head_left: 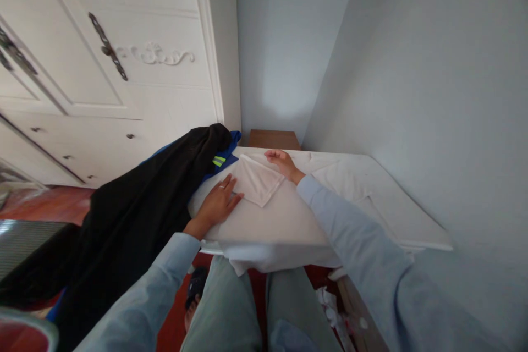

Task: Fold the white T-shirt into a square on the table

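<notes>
Lying beside left fingers (pixel 228 183) is folded white cloth (pixel 259 181).

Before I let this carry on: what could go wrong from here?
The white cloth hangs over the near edge, so a tug might drag it out of place. The black cloth beside the left hand drapes off the side and could slide down if nudged.

Soft, dim light is cast on the smooth blue-grey wall (pixel 433 82); edges are stretched, detail slightly blurred.
</notes>
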Demonstrator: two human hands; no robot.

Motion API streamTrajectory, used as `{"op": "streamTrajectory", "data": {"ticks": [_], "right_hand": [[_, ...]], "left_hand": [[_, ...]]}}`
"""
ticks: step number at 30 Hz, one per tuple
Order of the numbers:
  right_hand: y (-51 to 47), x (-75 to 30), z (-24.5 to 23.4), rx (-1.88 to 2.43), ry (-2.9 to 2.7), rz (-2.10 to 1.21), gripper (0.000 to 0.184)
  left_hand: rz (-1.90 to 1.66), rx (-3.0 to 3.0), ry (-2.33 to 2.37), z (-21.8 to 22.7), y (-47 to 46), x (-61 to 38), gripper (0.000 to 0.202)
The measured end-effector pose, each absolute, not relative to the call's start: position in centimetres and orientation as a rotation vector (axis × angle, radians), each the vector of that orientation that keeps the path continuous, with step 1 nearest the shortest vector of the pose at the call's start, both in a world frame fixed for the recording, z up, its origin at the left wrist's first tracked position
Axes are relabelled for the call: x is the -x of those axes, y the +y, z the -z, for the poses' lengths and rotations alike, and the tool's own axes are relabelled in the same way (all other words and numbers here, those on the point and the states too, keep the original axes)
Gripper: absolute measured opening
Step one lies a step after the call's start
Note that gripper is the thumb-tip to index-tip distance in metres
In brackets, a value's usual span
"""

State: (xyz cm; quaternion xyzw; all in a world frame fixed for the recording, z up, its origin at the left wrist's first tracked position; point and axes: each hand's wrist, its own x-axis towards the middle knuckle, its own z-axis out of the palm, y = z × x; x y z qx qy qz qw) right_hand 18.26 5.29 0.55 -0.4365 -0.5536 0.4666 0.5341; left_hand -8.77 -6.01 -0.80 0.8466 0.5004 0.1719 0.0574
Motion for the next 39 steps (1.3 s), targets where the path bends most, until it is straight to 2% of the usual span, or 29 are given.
{"op": "streamTrajectory", "data": {"ticks": [7, 11, 15, 19, 24, 30, 34, 37, 39], "right_hand": [[-4.8, -24.3, -2.2, 1.2, -1.57, -0.923, 0.021], [-12.5, -31.0, -2.6, 1.395, -1.818, -0.561, 0.033], [-20.2, -36.6, -0.9, 1.621, -1.846, -0.252, 0.042], [-26.4, -39.0, 2.9, 1.695, -1.948, -0.027, 0.049], [-30.5, -40.6, 6.9, 1.85, -1.932, 0.203, 0.058], [-30.6, -41.0, 6.8, 1.913, -1.718, 0.244, 0.063], [-30.4, -38.3, 5.4, 1.755, -1.622, 0.192, 0.065], [-30.6, -36.7, 6.8, 1.675, -1.288, 0.156, 0.061], [-30.7, -36.3, 9.2, 1.635, -0.995, 0.072, 0.058]], "left_hand": [[-0.655, -2.527, 1.47, 0.9, -5.8, 9.1, 0.055], [-0.861, -2.465, 1.479, 0.3, -6.9, 9.5, 0.055], [-0.998, -2.467, 1.401, 0.1, -9.8, 8.9, 0.054], [-0.794, -2.697, 1.183, 1.0, -12.9, 7.6, 0.055], [-0.595, -2.772, 1.155, 2.2, -13.6, 7.6, 0.056], [-0.51, -2.765, 1.14, 1.1, -13.1, 8.0, 0.06], [-0.748, -2.734, 1.162, 0.1, -16.0, 7.9, 0.057], [-1.199, -2.438, 1.434, 1.4, -19.5, 8.2, 0.044], [-1.532, -2.012, 1.744, 3.9, -21.5, 8.2, 0.037]]}}
